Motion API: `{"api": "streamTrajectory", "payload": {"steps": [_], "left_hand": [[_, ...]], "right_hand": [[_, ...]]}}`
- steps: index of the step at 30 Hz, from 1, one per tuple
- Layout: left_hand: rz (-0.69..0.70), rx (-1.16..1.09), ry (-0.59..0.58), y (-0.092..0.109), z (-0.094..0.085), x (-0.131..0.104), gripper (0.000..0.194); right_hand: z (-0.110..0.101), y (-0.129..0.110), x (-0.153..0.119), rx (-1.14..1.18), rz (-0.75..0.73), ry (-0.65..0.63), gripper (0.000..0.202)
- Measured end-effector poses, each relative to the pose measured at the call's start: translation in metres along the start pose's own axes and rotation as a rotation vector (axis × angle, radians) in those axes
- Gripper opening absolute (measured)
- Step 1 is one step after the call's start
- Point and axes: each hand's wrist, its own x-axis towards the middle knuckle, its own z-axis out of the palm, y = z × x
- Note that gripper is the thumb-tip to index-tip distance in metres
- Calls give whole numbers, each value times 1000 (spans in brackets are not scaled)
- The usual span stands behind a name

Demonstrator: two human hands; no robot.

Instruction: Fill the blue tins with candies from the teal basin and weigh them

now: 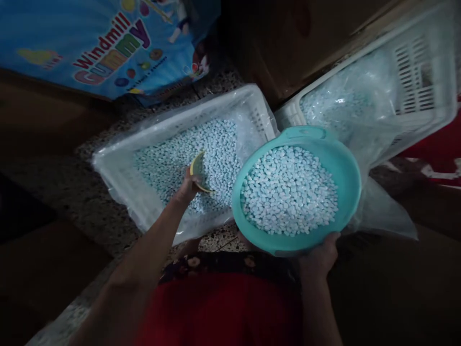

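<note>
Speckled floor surrounds the lined white crate, where the left hand grasps a yellow bowl tilted among pale blue pieces, mouth facing the teal basin, long axis roughly top to bottom; the right hand clutches the basin's near rim

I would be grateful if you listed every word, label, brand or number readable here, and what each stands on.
"Windmill": red letters on the blue box.
"Gummy": larger multicoloured letters, just below it on the same box.
Small line beneath these on the box: too small and blurred to read.
Print along the box's lower edge, and yellowish lettering at its left: too blurred to read.
No readable numbers.
</note>
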Motion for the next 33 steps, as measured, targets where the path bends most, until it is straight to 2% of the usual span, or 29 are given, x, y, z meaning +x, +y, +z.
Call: {"api": "streamTrajectory", "payload": {"steps": [2, 4, 8, 11, 15, 18, 21, 25, 27, 30, 33], "left_hand": [[12, -27, -112, 4, -6, -1, 71], [16, -40, -128, 8, -15, -11, 69], [26, -105, -32, 19, -33, -51, 68], [70, -105, 41, 35, -43, -87, 71], [123, -47, 100, 68, -40, -142, 72], [164, 40, 159, 89, -19, -188, 71], [209, 136, 136, 97, 14, -223, 72], [357, 342, 53, 84, 63, -236, 83], [532, 554, 14, 71, 89, -233, 92], [906, 1006, 46, 47, 128, -230, 94], [1266, 1365, 71, 23, 153, -233, 93]], "right_hand": [[-1, 0, -1, 22, -3, -22, 70], [-1, 2, -2, 1, -21, -35, 70], [0, 7, -1, -41, -41, -16, 75], [3, 9, 1, -17, -27, 1, 75], [7, 12, 5, 2, -45, -18, 75], [8, 14, 4, 0, -61, -33, 73], [8, 13, -3, 10, -58, -60, 68], [9, 9, -16, 44, -37, -76, 62], [10, 9, -19, 58, -32, -90, 61], [10, 9, -19, 83, -31, -118, 61], [9, 10, -17, 102, -15, -129, 65]]}}
